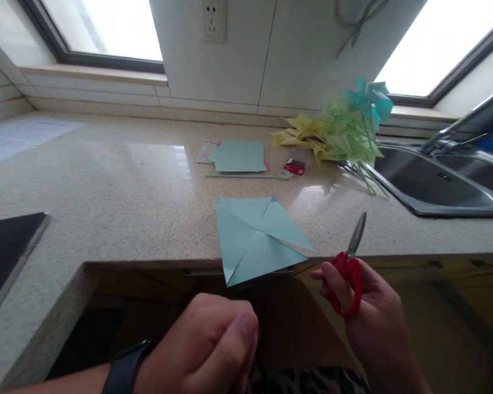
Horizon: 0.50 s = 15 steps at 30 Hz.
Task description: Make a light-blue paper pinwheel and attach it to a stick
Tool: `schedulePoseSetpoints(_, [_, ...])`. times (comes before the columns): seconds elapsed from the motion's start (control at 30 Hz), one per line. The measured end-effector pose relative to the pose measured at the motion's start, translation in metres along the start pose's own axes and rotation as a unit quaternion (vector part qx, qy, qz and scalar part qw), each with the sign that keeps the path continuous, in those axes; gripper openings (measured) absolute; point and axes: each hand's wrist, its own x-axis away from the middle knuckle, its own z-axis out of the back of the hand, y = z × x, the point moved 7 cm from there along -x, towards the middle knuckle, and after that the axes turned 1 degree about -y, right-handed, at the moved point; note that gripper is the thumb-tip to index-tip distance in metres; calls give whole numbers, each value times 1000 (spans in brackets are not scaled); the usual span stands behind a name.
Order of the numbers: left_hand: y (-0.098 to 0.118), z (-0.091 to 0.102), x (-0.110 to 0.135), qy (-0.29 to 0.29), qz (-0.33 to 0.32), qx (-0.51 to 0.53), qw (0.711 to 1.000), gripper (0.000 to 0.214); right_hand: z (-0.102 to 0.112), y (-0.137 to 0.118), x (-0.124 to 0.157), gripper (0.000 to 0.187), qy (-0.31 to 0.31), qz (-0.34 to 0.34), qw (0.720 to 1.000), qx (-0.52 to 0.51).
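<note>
A light blue paper square (250,241), cut with slits from its corners toward the middle, lies at the counter's front edge with its near part jutting over. Below it, my left hand (217,339) is closed in a fist; what the fingers hold, if anything, is hidden. To the right of the paper, my right hand (370,306) has its fingers through the handles of red-handled scissors (349,273). Their blades are closed and point up, away from me. Neither hand touches the paper square.
Behind the square are a stack of light blue paper sheets (240,155), a thin stick (242,176), a tape roll (284,174) and a small red box (295,166). Paper pinwheels (345,126) lie beside the metal sink (423,178). A dark flat panel (8,246) is at left.
</note>
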Motion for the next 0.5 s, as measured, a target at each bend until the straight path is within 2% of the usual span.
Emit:
schedulePoseSetpoints(0.07, [5,-13,0,-98,-30,-77,992,45,-2,-1,-3,37,8,7,1000,-4])
schedulePoseSetpoints(0.17, [4,-21,-6,-151,-39,-162,974,19,-4,-3,-6,37,21,14,1000,-3])
schedulePoseSetpoints(0.27, [-1,-22,-12,-150,-22,-191,970,11,-7,-4,-7,37,28,14,999,12])
schedulePoseSetpoints(0.5, [-7,-19,-15,-110,-9,-166,980,47,-13,-3,-4,35,27,25,999,-16])
